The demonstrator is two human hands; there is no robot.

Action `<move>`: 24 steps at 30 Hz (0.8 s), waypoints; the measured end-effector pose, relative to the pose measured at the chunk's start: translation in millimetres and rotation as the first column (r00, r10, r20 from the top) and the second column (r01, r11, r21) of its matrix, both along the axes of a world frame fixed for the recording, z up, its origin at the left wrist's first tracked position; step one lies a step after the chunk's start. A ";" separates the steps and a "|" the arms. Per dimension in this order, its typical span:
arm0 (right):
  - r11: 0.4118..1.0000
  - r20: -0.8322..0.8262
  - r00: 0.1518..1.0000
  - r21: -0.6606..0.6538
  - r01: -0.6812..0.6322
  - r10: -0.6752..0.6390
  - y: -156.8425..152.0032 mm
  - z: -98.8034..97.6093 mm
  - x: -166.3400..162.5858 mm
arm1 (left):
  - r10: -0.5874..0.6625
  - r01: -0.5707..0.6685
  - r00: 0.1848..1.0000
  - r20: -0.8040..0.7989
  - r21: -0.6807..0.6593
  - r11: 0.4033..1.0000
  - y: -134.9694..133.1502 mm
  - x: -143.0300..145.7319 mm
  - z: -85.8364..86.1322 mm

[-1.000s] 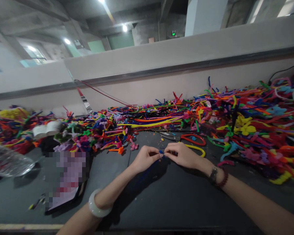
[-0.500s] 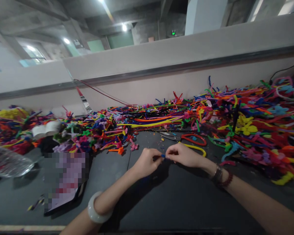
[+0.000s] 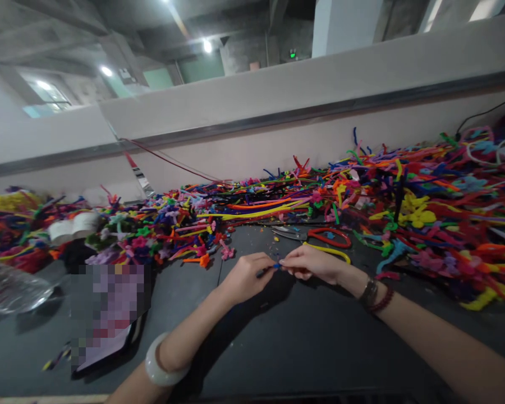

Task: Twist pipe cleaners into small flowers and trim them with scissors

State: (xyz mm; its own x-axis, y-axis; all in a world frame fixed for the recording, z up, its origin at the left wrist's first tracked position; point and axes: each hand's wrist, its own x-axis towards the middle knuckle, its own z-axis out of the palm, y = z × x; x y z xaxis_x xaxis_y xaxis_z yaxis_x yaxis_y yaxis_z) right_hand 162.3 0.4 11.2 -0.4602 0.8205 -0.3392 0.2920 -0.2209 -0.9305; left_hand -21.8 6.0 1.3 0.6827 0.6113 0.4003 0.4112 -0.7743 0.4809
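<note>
Over the dark table, my left hand (image 3: 249, 276) and my right hand (image 3: 313, 264) meet fingertip to fingertip. Both pinch a small blue piece of pipe cleaner (image 3: 277, 266), mostly covered by the fingers, so its shape is hard to make out. Just behind my right hand lie scissors with red handles (image 3: 330, 237), their blades pointing left. A yellow pipe cleaner (image 3: 334, 253) curves out from beside that hand. A pink pipe-cleaner piece (image 3: 227, 251) and an orange one (image 3: 204, 260) rest on the table beyond my left hand.
A long heap of coloured pipe cleaners (image 3: 252, 210) runs along the low white partition (image 3: 235, 134). At the left are a clear plastic bottle (image 3: 14, 289), white rolls (image 3: 85, 224) and a phone-like device (image 3: 109, 336) with a blurred-out screen. Small scraps lie around the scissors.
My right hand has turned slightly and its lower fingers now show curled under. Both hands stay together at the blue piece. The whole view has shifted a little.
</note>
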 end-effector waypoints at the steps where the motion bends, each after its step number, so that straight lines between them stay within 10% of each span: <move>1: 0.996 -0.034 0.999 -0.083 0.013 -0.016 -0.3 1.0 0.0 | -0.025 0.027 0.999 -0.027 0.082 0.996 -0.2 -1.2 -0.7; 6: 0.984 -0.068 0.997 -0.177 0.019 -0.032 -1.3 1.7 -0.6 | -0.055 0.083 0.992 -0.113 0.260 0.962 -1.3 -3.6 -3.5; 11: 0.913 0.138 0.990 0.400 -0.084 0.031 -4.2 3.5 1.5 | 0.119 -0.113 0.993 0.013 -0.228 0.967 -1.8 3.1 2.4; 16: 0.579 0.369 0.914 0.712 -0.396 0.171 -8.4 13.4 3.7 | 0.080 0.011 0.995 0.064 -0.846 0.532 5.2 1.0 2.5; 24: 0.864 0.106 0.994 0.496 -0.085 0.037 0.2 -0.3 0.7 | 0.268 0.172 0.920 0.284 -0.911 0.375 5.3 2.9 -1.2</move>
